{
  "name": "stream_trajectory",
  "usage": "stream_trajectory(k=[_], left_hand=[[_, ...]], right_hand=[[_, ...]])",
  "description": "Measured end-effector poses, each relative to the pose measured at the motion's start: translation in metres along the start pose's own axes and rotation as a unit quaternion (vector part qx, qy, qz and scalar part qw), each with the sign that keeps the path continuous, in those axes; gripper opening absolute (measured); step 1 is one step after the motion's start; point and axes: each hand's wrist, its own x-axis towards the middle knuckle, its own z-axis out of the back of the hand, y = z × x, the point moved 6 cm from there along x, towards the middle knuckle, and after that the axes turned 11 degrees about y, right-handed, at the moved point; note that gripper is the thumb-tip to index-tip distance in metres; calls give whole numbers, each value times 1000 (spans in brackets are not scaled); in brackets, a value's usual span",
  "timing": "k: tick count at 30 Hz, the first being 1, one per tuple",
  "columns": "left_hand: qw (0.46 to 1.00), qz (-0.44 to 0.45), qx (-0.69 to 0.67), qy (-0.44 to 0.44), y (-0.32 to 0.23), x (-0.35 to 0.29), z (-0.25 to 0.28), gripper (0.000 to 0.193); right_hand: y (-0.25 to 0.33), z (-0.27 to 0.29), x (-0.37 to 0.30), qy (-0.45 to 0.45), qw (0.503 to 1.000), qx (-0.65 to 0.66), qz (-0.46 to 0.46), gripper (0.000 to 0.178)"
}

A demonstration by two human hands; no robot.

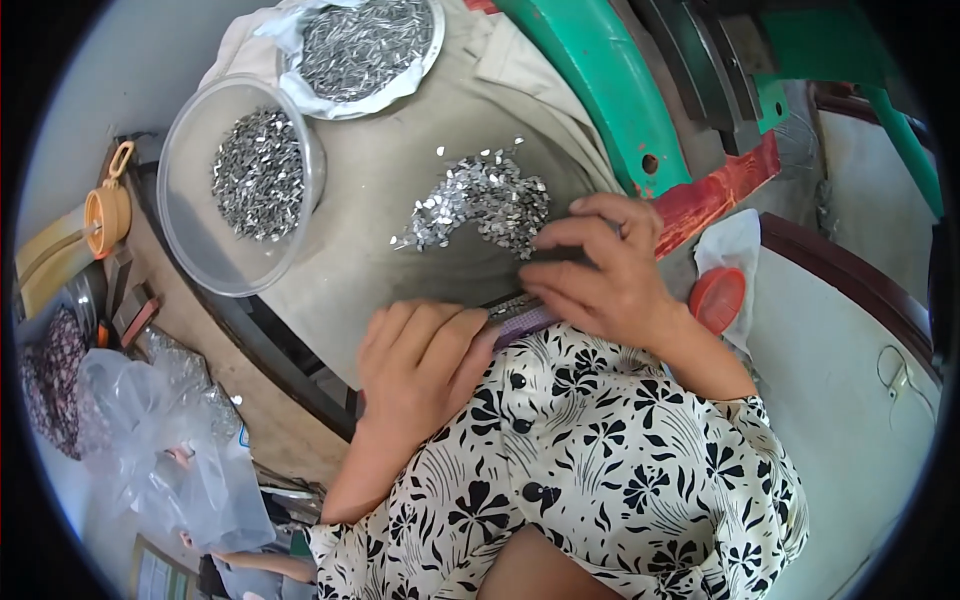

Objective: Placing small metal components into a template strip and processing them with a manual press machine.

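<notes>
A narrow dark strip with a purple lower edge lies between my hands, close to my shirt front. Small bright bits show along its top. My left hand is closed over the strip's left end, fingers bent and side by side, slightly blurred. At its right end is my right hand, with thumb and nearest fingers drawn together; what they pinch is too small or hidden. Just beyond those fingertips a loose pile of small shiny metal pieces lies on the grey-beige cloth.
A clear round tub of small metal pieces stands at left. Behind it, a lined white bowl holds thin metal pieces. A green machine frame rises at far right. A red round lid lies right; plastic bags hang at lower left.
</notes>
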Motion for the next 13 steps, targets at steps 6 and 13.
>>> stream_trajectory(k=[6,13], left_hand=[[999,45,-16,7,13,-3,-19,23],[997,54,-49,36,16,-7,-27,23]], right_hand=[[-1,-12,36,-7,999,-33,21,17],[14,-17,52,6,995,-76,57,10]])
